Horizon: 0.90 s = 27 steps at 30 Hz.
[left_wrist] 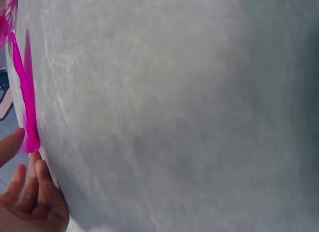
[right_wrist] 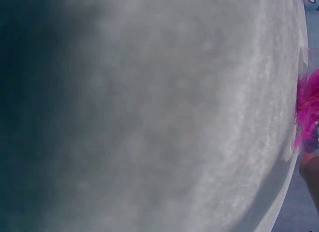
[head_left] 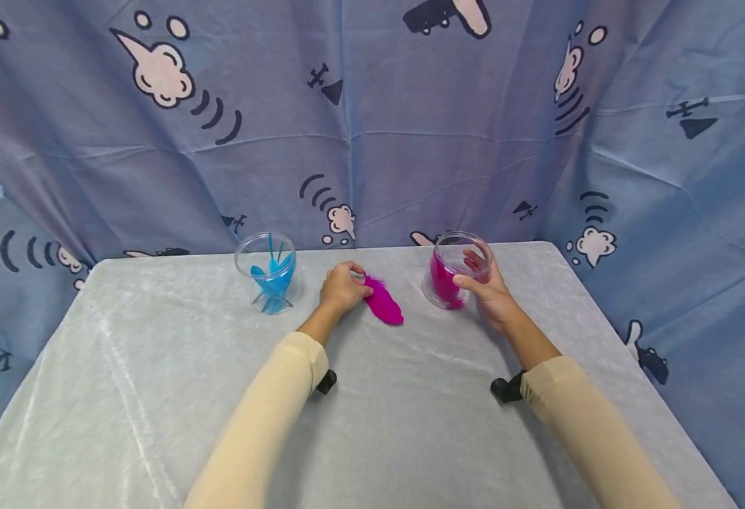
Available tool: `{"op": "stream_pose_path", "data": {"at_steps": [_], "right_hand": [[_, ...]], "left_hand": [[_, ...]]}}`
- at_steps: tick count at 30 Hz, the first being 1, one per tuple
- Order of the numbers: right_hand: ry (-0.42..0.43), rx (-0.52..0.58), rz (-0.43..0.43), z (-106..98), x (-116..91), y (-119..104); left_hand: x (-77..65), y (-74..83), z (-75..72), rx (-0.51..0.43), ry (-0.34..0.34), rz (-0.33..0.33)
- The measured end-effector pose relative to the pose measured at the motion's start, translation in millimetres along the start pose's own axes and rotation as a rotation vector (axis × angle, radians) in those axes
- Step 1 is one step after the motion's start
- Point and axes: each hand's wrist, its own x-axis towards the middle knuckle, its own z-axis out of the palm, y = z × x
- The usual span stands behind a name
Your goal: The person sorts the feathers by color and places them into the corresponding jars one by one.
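Observation:
Near the back middle of the table, my left hand (head_left: pixel 342 287) pinches one end of a magenta feather (head_left: pixel 384 304) between thumb and fingers. In the left wrist view that feather (left_wrist: pixel 29 102) stretches away from the fingertips, low over the cloth. To its right, my right hand (head_left: pixel 490 291) grips the side of a clear cup (head_left: pixel 463 247), thumb in front and fingers behind. Magenta feathers (head_left: pixel 442 280) fill part of this cup, which stands upright or nearly so; whether its base touches the table I cannot tell. Only the edge of the right wrist view catches the magenta feathers (right_wrist: pixel 309 107).
At the back left stands another clear cup (head_left: pixel 243 264) with several blue feathers (head_left: pixel 276 281) inside. Pale cloth covers the table (head_left: pixel 156 375). A blue patterned curtain (head_left: pixel 372 106) hangs right behind the table's back edge and along its sides.

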Motion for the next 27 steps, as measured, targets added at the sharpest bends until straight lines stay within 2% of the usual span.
{"op": "stream_pose_path", "data": {"at_steps": [13, 21, 27], "right_hand": [[-0.006, 0.008, -0.005, 1, 2, 2], [-0.005, 0.006, -0.005, 1, 3, 2], [0.004, 0.001, 0.011, 0, 2, 2]], "left_hand": [[3.1, 0.3, 11.6, 0.058, 0.105, -0.041], [4.5, 0.0, 14.7, 0.052, 0.125, -0.063], [4.6, -2.4, 15.0, 0.034, 0.124, -0.049]]}}
